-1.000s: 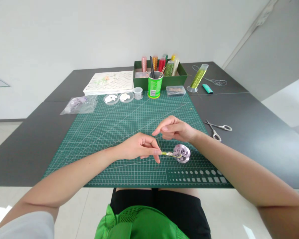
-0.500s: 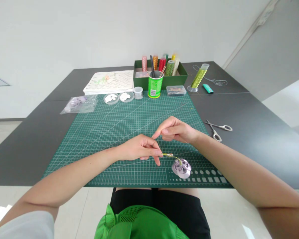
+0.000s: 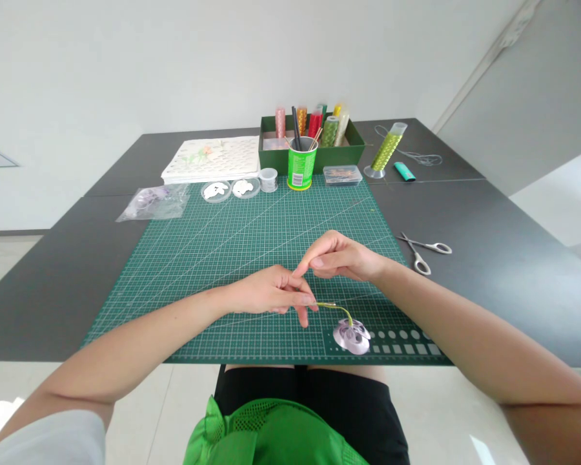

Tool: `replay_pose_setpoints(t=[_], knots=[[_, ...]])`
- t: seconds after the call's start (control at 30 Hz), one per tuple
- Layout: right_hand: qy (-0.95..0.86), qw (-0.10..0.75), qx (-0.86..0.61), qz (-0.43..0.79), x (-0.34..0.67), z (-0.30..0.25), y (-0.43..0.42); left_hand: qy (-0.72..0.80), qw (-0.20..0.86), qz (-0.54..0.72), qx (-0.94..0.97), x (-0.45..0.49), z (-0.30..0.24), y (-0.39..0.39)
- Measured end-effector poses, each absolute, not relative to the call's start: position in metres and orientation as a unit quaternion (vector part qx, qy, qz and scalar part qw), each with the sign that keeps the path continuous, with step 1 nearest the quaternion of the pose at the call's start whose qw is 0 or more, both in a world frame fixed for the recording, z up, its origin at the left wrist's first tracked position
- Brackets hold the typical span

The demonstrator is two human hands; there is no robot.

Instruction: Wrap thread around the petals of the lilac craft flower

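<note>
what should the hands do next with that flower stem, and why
Perhaps have the left hand roll the green stem slightly: it pinches one part, while the visible part bends down to the pale purple flower, so a small turn might bring that flower up.

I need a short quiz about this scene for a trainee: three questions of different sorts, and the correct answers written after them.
1. Which hand of the person holds the stem of the pale purple flower?
2. True or false: the black sticks stand in the bright green cup.
3. Fill in the missing word: the scissors lie on the person's ____ side, with their handles over the dark table.

Key:
1. The left hand; the stem comes out from between its fingers.
2. True.
3. Right.
</note>
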State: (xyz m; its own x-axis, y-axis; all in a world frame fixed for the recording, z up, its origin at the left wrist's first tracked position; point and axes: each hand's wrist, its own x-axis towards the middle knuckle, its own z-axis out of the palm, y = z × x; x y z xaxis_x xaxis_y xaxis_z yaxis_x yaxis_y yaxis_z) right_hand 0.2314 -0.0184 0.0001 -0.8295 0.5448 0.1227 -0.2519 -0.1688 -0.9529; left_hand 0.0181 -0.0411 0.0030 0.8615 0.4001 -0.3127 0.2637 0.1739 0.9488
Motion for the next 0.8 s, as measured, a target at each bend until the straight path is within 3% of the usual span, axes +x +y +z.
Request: replay_pose_setpoints(t=[0.8], knots=[[-0.575,0.34,-0.187,0.72,0.246,-0.002,-0.004,0.273,0.7,0.149,0.643,0.014,0.012,-0.038]])
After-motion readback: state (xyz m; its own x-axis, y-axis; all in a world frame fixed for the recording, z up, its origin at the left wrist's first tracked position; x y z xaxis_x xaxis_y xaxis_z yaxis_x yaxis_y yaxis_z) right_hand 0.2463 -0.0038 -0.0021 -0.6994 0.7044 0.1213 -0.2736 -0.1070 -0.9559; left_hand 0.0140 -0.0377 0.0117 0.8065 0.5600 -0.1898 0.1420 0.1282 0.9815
